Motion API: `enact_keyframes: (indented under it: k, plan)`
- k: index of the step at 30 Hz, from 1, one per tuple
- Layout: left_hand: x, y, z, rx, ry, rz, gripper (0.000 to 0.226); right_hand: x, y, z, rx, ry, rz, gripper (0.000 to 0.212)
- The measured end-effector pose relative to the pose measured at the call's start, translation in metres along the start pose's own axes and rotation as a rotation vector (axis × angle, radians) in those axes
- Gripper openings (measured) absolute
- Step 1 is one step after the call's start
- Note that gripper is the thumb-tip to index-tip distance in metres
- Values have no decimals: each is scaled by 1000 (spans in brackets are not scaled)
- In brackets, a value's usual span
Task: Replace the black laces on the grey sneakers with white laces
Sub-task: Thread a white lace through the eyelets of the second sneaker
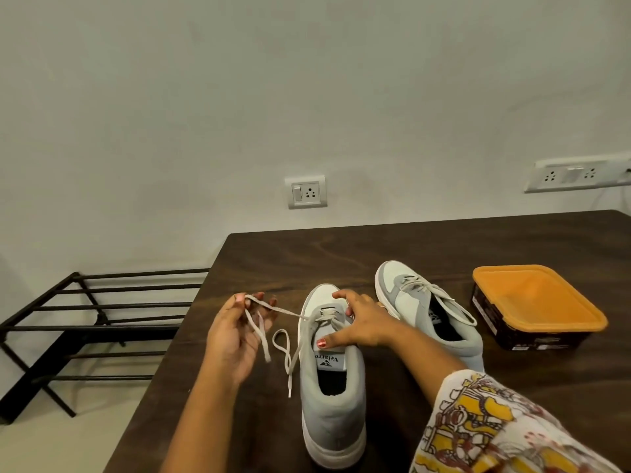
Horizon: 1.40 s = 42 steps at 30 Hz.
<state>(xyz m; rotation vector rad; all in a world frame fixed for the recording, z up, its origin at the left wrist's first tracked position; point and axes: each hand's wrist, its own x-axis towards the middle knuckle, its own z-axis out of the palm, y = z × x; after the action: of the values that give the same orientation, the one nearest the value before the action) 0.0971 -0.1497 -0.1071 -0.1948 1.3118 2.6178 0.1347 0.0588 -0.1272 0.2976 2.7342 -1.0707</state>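
A grey and white sneaker (333,404) stands in front of me on the dark wooden table (444,244), heel towards me. A white lace (286,312) runs through its front eyelets. My left hand (232,339) pinches one end of that lace and holds it taut to the left; the other end (285,356) loops loose on the table. My right hand (362,322) rests on the sneaker's front and tongue, holding it down. The second grey sneaker (437,315) lies to the right, threaded with a white lace. No black laces are in view.
An orange-lidded dark box (536,305) sits at the table's right. A black metal rack (88,329) stands on the floor beyond the table's left edge. The wall behind carries two socket plates (306,192).
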Motion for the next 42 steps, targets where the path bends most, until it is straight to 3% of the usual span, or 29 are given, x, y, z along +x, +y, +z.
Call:
enact_keyframes:
  k: [3, 5, 7, 10, 14, 17, 22, 29, 33, 38, 42]
  plan:
    - [0, 2, 4, 150, 77, -32, 25, 0, -1, 0, 47, 8, -1, 98]
    - [2, 1, 2, 493, 74, -53, 27, -1, -2, 0, 54, 17, -19, 93]
    - [2, -5, -5, 836, -5, -127, 29, -1, -3, 0, 31, 40, -51, 84]
    - [5, -18, -10, 1114, -183, -216, 14, 0, -6, 2, -6, 61, -138, 58]
    - [10, -28, 2, 1310, -233, 36, 14, -1, -16, 4, -121, 89, -227, 45]
    - [13, -31, 8, 1277, -269, 79, 26, -1, -19, 5, -155, 102, -247, 52]
    - [15, -35, 2, 1177, -349, -55, 16, -2, -22, 5, -182, 92, -254, 40]
    - [17, -44, 5, 1205, -22, 59, 26, -1, -21, 8, -142, 145, -221, 39]
    - [16, -45, 9, 1352, 37, 141, 24, 1, -17, 6, -74, 149, -173, 35]
    - [10, -33, 21, 769, -22, 6, 30, 3, -13, 5, -36, 130, -162, 37]
    - [2, -23, 27, 545, -91, -39, 30, 2, -13, 4, -59, 100, -164, 42]
